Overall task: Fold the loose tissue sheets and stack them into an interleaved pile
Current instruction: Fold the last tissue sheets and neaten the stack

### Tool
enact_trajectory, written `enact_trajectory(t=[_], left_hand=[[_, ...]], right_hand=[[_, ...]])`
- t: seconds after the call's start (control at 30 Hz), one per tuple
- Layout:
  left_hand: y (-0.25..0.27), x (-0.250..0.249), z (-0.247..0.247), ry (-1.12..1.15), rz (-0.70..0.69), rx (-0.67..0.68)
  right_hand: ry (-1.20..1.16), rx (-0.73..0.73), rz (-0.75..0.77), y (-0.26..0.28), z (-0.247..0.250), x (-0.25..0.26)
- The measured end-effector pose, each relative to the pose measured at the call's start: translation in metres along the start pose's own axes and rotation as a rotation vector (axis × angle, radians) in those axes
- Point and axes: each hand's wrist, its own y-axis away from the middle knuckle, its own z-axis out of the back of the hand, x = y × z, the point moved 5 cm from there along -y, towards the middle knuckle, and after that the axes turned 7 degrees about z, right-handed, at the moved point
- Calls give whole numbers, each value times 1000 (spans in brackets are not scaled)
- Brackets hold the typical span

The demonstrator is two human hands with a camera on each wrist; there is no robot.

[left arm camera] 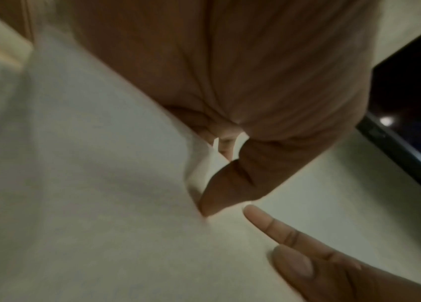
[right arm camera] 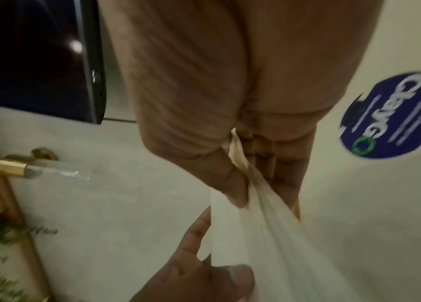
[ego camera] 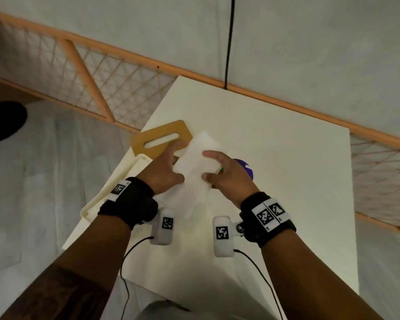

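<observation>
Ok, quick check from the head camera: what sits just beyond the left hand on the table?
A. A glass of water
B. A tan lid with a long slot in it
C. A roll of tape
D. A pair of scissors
B. Just past the left hand lies a tan lid with a long slot, next to the tissue sheet that both hands hold, the right hand pinching its other side.

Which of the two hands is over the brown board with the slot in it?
The left hand: its fingers reach to the brown slotted board. The right hand pinches the white tissue sheet, away from the board.
</observation>
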Motion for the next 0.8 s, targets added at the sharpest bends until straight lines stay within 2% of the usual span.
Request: enact_trajectory(t=[0.13, 0.27, 0.4, 0.53, 0.6, 0.7, 0.8], left_hand=[[26, 33, 68, -93, 37, -112], [59, 73, 103, -100, 117, -217], [77, 107, 104, -142, 163, -281], [81, 130, 92, -347, 192, -373], [80, 137, 85, -423, 171, -412], [82, 141, 76, -521, 101, -488], [91, 136, 73, -691, 10, -699]], right_hand=[[27, 95, 46, -28, -58, 21], [93, 184, 45, -38, -114, 24], [266, 248, 2, -39, -151, 6], [547, 308, -24, -38, -171, -12], [688, 346, -18, -37, -175, -12], [769, 345, -18, -35, -175, -3], [1000, 238, 98, -37, -165, 23]])
